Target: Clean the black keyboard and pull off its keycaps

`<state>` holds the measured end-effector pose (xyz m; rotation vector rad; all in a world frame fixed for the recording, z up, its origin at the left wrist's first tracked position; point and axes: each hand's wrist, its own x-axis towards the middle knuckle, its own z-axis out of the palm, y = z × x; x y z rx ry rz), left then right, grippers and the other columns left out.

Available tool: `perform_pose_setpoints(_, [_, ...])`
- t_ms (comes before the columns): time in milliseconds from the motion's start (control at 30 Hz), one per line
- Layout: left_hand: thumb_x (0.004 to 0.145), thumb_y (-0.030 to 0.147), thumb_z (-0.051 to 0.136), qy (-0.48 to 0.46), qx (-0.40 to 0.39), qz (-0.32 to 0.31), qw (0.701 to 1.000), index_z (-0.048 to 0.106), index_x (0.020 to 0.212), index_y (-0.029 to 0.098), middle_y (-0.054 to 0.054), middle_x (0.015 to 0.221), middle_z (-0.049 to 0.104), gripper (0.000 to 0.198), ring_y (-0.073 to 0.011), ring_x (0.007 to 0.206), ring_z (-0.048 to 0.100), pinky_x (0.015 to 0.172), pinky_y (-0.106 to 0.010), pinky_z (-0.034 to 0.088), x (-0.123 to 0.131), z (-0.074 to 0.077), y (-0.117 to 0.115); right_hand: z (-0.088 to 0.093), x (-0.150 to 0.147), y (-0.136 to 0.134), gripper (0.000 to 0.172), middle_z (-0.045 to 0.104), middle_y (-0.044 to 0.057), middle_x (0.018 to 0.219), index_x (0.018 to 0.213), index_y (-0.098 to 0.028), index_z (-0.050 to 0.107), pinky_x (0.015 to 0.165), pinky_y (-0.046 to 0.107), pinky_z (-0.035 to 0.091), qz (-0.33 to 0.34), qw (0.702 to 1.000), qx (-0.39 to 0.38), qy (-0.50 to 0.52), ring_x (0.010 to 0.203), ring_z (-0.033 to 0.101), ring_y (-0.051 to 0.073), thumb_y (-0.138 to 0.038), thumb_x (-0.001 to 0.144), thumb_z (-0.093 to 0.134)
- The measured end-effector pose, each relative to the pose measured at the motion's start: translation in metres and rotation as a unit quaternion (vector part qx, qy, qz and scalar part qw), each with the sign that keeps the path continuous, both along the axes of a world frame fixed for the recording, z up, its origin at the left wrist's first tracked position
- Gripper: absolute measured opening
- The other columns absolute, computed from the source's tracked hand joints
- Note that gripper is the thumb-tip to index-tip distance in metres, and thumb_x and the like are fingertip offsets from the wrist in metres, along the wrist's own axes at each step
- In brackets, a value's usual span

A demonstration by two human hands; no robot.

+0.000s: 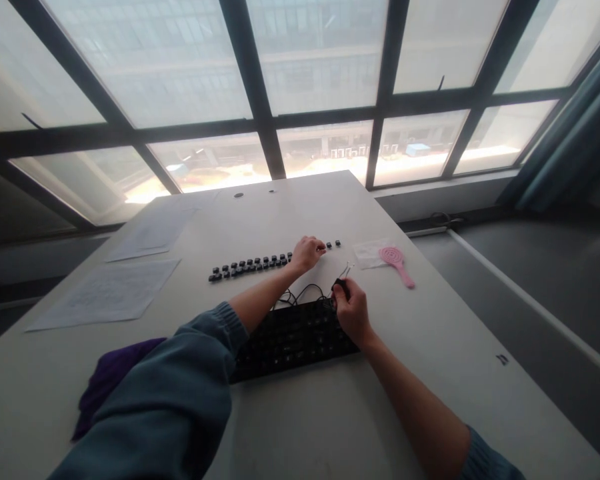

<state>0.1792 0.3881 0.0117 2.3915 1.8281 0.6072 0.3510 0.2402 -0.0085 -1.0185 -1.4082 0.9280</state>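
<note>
A black keyboard point(290, 337) lies on the white table in front of me, its cable point(310, 288) looped behind it. Beyond it stretch rows of small black keycaps point(250, 265). My left hand point(309, 252) reaches over the keyboard to the right end of these rows, fingers closed together on something small and dark that I cannot make out. Two more keycaps point(333, 245) sit just right of its fingertips. Above the keyboard's right end, my right hand point(350, 307) is closed on a small black tool point(341, 287) with two thin wire prongs pointing up.
A pink hairbrush point(393, 259) lies at the right beside a clear plastic bag point(369, 254). Paper sheets point(107, 293) cover part of the left side. A purple cloth point(113, 373) is near my left sleeve. The table's right edge slopes past a small dark piece point(502, 359).
</note>
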Motion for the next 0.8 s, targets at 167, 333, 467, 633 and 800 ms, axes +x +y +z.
perform_pose_setpoints(167, [0.088, 0.024, 0.066, 0.035, 0.010, -0.015, 0.999, 0.078, 0.100, 0.020, -0.011, 0.101, 0.072, 0.017, -0.0269, 0.103, 0.058, 0.096, -0.039, 0.046, -0.001, -0.007, 0.000, 0.001, 0.001, -0.001, 0.020, 0.061, 0.001, 0.067, 0.079, -0.021, 0.055, 0.057, 0.026, 0.041, 0.006, 1.000, -0.004, -0.001, 0.060, 0.055, 0.016, -0.033, 0.094, 0.052])
perform_pose_setpoints(333, [0.089, 0.024, 0.066, 0.046, 0.021, -0.028, 0.998, 0.078, 0.103, 0.020, -0.010, 0.101, 0.071, 0.018, -0.0266, 0.102, 0.057, 0.094, -0.038, 0.045, -0.005, -0.003, -0.002, 0.004, 0.002, -0.002, 0.021, 0.061, 0.001, 0.067, 0.078, -0.021, 0.054, 0.058, 0.026, 0.041, 0.011, 1.000, -0.005, 0.002, 0.060, 0.055, 0.016, -0.033, 0.095, 0.052])
perform_pose_setpoints(467, [0.095, 0.028, 0.058, 0.036, 0.043, -0.012, 0.998, 0.076, 0.105, 0.019, -0.010, 0.104, 0.070, 0.022, -0.0255, 0.102, 0.056, 0.095, -0.038, 0.044, -0.018, 0.004, -0.005, 0.002, 0.001, -0.001, 0.020, 0.061, 0.001, 0.068, 0.079, -0.021, 0.055, 0.057, 0.026, 0.041, 0.012, 1.000, -0.007, 0.003, 0.061, 0.054, 0.016, -0.034, 0.095, 0.052])
perform_pose_setpoints(633, [0.092, 0.033, 0.065, 0.034, 0.047, 0.012, 0.998, 0.076, 0.098, 0.018, -0.010, 0.099, 0.070, 0.020, -0.0262, 0.099, 0.056, 0.094, -0.038, 0.044, -0.031, 0.004, -0.010, 0.002, 0.001, -0.001, 0.021, 0.060, 0.001, 0.067, 0.079, -0.021, 0.054, 0.057, 0.026, 0.041, 0.017, 1.000, -0.003, 0.001, 0.060, 0.054, 0.016, -0.035, 0.095, 0.052])
perform_pose_setpoints(800, [0.085, 0.032, 0.074, 0.038, 0.038, 0.011, 0.998, 0.077, 0.098, 0.019, -0.009, 0.097, 0.070, 0.019, -0.0266, 0.098, 0.056, 0.092, -0.038, 0.045, -0.032, -0.003, -0.010, 0.004, 0.002, -0.002, 0.021, 0.061, 0.001, 0.068, 0.078, -0.021, 0.055, 0.057, 0.026, 0.040, 0.015, 1.000, 0.003, -0.002, 0.061, 0.054, 0.016, -0.034, 0.095, 0.052])
